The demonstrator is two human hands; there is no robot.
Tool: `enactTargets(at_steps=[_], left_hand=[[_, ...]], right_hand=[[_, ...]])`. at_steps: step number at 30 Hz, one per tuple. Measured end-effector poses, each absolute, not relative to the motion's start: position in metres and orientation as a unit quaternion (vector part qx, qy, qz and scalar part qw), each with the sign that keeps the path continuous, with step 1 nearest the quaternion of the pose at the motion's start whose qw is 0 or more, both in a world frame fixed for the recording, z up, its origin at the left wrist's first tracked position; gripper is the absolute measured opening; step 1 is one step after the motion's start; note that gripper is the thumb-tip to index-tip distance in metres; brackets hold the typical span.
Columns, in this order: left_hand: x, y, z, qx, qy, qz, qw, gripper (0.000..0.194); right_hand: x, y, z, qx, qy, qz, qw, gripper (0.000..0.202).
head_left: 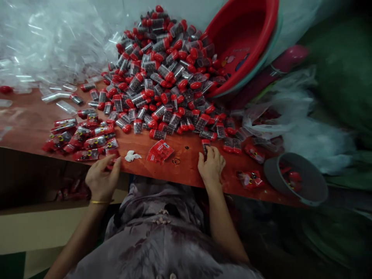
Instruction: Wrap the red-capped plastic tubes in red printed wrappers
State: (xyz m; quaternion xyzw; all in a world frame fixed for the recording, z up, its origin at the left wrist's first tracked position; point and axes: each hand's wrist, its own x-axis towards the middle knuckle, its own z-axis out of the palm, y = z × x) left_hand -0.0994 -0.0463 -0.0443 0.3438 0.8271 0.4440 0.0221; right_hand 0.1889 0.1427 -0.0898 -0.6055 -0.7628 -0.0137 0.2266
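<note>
My left hand (102, 179) is at the table's front edge, beside a heap of wrapped red packs (87, 137) with printed film. Its thumb and forefinger are apart, with a bit of red showing just behind them. My right hand (212, 166) has its fingers closed on a small clear tube with a red cap (205, 142), partly hidden by the fingertips. Between my hands lie a small stack of flat red printed sleeves (160, 151) and a crumpled white scrap (132, 155).
A large pile of red-capped tubes (162, 77) rises behind my hands. Empty clear tubes (58, 42) are heaped at the back left. A red basin (261, 42) leans at the back right. A grey round container (308, 178) with red pieces stands at the right edge.
</note>
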Motion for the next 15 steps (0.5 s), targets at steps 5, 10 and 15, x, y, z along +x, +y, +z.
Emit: enactTargets(at_steps=[5,10,15], left_hand=[[-0.106,-0.016,-0.052,0.461,0.844,0.254,-0.099,0.044],[-0.121,0.000,-0.066,0.529,0.813,0.223,-0.091,0.034],[-0.126,0.008,-0.059,0.547,0.809,0.193,-0.095,0.028]], right_hand=[[0.190,0.144,-0.089,-0.601,-0.767,-0.017,0.224,0.039],[0.191,0.144,-0.089,-0.602,-0.766,-0.015,0.225,0.040],[0.190,0.144,-0.088,-0.605,-0.762,-0.006,0.233,0.040]])
